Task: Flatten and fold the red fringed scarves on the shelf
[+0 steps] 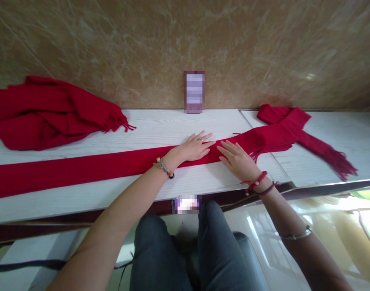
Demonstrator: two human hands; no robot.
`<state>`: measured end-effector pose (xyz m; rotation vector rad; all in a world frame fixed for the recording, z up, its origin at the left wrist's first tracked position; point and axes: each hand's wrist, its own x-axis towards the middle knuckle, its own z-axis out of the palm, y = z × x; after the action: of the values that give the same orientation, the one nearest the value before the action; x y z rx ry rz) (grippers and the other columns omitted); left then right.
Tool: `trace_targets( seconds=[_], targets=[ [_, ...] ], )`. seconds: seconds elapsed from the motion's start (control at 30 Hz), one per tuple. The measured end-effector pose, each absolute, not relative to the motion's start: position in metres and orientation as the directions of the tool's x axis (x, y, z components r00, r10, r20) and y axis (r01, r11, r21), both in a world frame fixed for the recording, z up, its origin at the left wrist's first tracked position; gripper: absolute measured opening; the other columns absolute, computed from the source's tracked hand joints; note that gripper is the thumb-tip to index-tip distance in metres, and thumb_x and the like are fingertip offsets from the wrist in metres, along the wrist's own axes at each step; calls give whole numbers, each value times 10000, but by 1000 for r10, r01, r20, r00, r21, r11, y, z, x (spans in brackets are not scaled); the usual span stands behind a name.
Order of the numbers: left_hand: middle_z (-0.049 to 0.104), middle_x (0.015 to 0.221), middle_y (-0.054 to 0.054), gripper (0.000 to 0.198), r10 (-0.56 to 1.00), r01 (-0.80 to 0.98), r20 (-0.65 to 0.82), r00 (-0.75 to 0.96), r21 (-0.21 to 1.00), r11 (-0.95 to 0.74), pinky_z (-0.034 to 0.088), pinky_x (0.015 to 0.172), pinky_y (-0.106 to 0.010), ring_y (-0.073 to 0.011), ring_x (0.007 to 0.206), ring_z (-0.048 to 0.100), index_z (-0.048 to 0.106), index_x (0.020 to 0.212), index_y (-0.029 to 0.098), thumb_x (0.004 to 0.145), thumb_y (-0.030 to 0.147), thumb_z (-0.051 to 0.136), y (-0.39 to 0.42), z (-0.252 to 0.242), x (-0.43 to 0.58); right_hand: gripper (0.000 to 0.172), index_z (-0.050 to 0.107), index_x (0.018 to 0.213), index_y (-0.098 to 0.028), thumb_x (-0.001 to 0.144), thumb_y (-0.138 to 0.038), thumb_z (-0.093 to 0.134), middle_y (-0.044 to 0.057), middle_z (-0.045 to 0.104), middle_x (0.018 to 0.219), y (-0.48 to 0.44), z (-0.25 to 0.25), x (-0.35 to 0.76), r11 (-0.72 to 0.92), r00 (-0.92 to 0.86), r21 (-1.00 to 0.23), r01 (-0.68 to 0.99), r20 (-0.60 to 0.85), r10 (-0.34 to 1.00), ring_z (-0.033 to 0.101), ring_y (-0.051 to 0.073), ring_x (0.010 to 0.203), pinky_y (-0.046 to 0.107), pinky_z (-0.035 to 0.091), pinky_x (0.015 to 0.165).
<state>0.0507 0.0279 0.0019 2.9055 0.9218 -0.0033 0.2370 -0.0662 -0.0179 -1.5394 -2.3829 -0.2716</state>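
A long red scarf (pixel 112 163) stretches in a flat folded strip across the white wood-grain table (pixel 160 121). Its right part is bunched and crossed over, with fringe at the far right. My left hand (pixel 195 148) lies flat on the middle of the strip, fingers spread and pointing right. Close beside it, my right hand (pixel 237 159) rests on the scarf's near edge with fingers stretched out. Neither hand grips the cloth. At the back left lies another red fringed cloth (pixel 54 115) in a loose heap.
A marbled brown wall (pixel 160 44) rises behind the table. A blurred phone-like object (pixel 194 92) leans upright against it. Another blurred bright object (pixel 186 204) is at the table's front edge, above my knees (pixel 154 238). A seam crosses the tabletop at right.
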Motion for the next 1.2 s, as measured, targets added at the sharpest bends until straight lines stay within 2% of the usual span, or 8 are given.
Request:
trace_targets(
  seconds=[0.1, 0.3, 0.5, 0.6, 0.73, 0.87, 1.03, 1.2],
  targets=[
    [85, 1553, -28, 589, 582, 593, -120, 804, 96, -800, 85, 1124, -490, -272, 1417, 2, 225, 1456, 240, 928, 498, 268, 24, 4, 50, 425, 530, 1279, -128, 914, -305, 404, 173, 474, 1362, -55, -15, 249, 281, -290, 77, 957, 317, 903, 398, 323, 1282, 574, 318, 1029],
    [64, 1551, -28, 710, 592, 607, -142, 793, 116, -786, 63, 1120, -499, -285, 1416, -15, 193, 1466, 251, 869, 625, 285, 25, 5, 49, 407, 529, 1276, -232, 914, -319, 364, 109, 510, 1345, -47, -9, 305, 152, -203, 181, 972, 310, 929, 391, 354, 1274, 721, 185, 995],
    [100, 1546, -50, 673, 661, 671, -123, 740, 72, -738, 45, 1116, -523, -297, 1416, 21, 259, 1449, 237, 880, 595, 299, 16, 6, 50, 515, 329, 1424, -263, 946, -405, 204, 55, 292, 1495, -48, 21, 366, -131, 127, 86, 988, 55, 990, 263, 340, 1353, 672, 245, 1013],
    [118, 1541, -71, 668, 702, 711, -127, 700, 38, -702, 36, 1122, -523, -287, 1417, 30, 256, 1452, 180, 899, 555, 284, 7, 7, 52, 560, 308, 1441, -207, 946, -441, 192, 98, 253, 1504, -44, 35, 378, -280, 282, 87, 956, -10, 959, 221, 380, 1357, 677, 201, 1023],
    [106, 1539, -80, 632, 690, 695, -93, 717, 19, -719, 38, 1137, -475, -253, 1420, 32, 224, 1455, 113, 925, 454, 273, -2, 6, 58, 544, 310, 1440, -176, 949, -398, 234, 111, 246, 1505, -33, 41, 363, -121, 116, 105, 987, 53, 992, 171, 362, 1375, 662, 175, 1040],
    [78, 1544, -37, 578, 558, 573, -147, 816, 88, -815, 84, 1142, -413, -207, 1420, 34, 147, 1474, 153, 935, 348, 227, -3, 5, 63, 518, 296, 1441, -228, 943, -361, 247, 71, 258, 1502, -23, 28, 349, 61, -62, 86, 994, 4, 998, 217, 310, 1374, 641, 241, 1037],
    [74, 1544, -44, 587, 524, 567, -248, 815, 156, -809, 83, 1139, -413, -208, 1419, 22, 119, 1477, 154, 933, 356, 202, 1, 8, 63, 494, 320, 1427, -248, 952, -342, 222, 76, 298, 1488, -24, 21, 391, -90, 91, 103, 991, -8, 996, 272, 288, 1356, 615, 294, 1025],
    [92, 1544, -32, 581, 540, 583, -238, 807, 172, -794, 80, 1137, -424, -201, 1420, 29, 130, 1476, 184, 930, 367, 206, 0, 8, 62, 533, 330, 1429, -107, 960, -344, 243, 196, 289, 1468, -35, 40, 427, -291, 291, 78, 954, 17, 957, 240, 372, 1350, 589, 239, 1044]
  ],
)
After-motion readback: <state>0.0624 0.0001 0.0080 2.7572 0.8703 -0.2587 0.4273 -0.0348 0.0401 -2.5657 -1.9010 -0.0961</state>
